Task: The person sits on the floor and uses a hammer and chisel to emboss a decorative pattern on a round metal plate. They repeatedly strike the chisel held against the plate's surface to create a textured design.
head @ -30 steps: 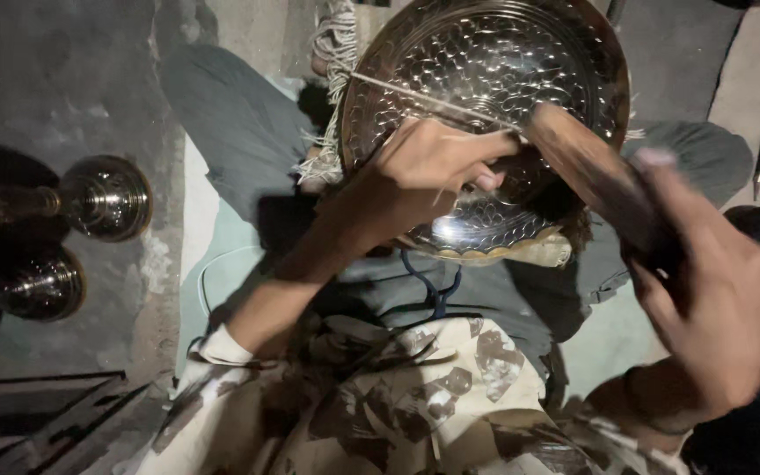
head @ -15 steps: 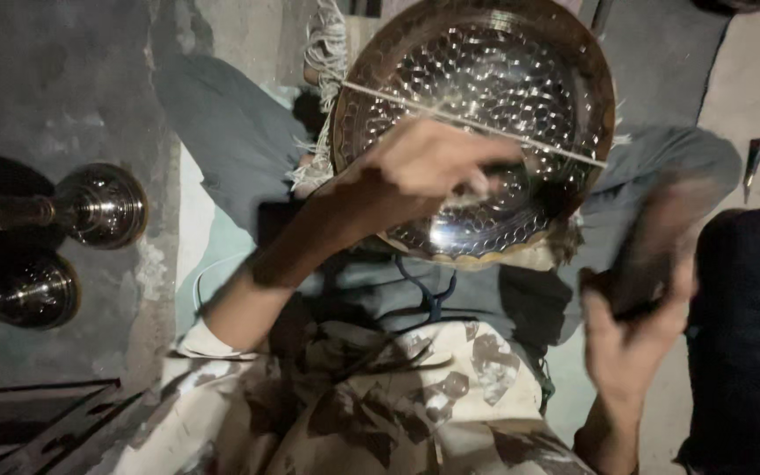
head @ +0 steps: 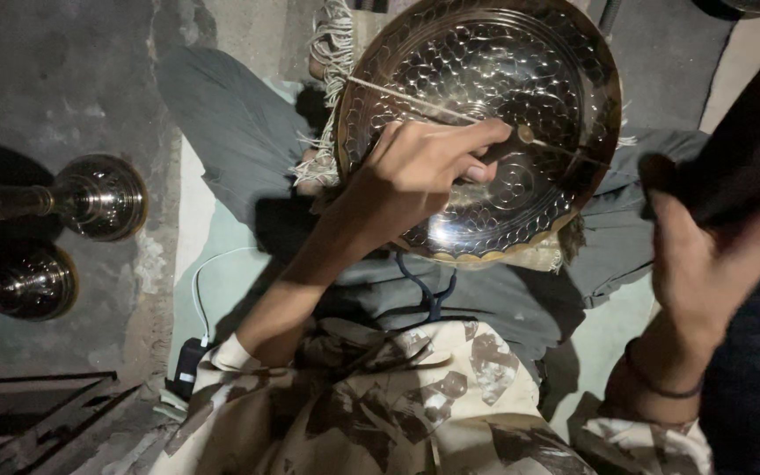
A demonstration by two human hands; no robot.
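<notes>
A big round metal plate (head: pixel 521 97) with a bumpy pattern rests on the person's lap, tilted up toward the camera. The left hand (head: pixel 420 171) lies over the lower middle of the plate. Its fingers are pressed together around a thin metal tool (head: pixel 521 136), and the tool's tip touches the plate just right of the fingers. A long thin line, maybe a rod or a scratch, runs across the plate above the hand.

The right hand (head: pixel 705 264) is off the plate, to its right and lower down. It is closed tight around a dark wooden mallet (head: pixel 749 158), which points up and away from the plate.

Far to the left of the plate, two shiny metal stands (head: pixel 98 198) sit on the gray floor. A white cable (head: pixel 200 295) lies on the floor below and left of the plate.

Half a second ago the right hand was lower, with the mallet blurred below the plate's right edge. Now it is raised higher beside the plate. The left hand has stayed in the same spot on the plate.
</notes>
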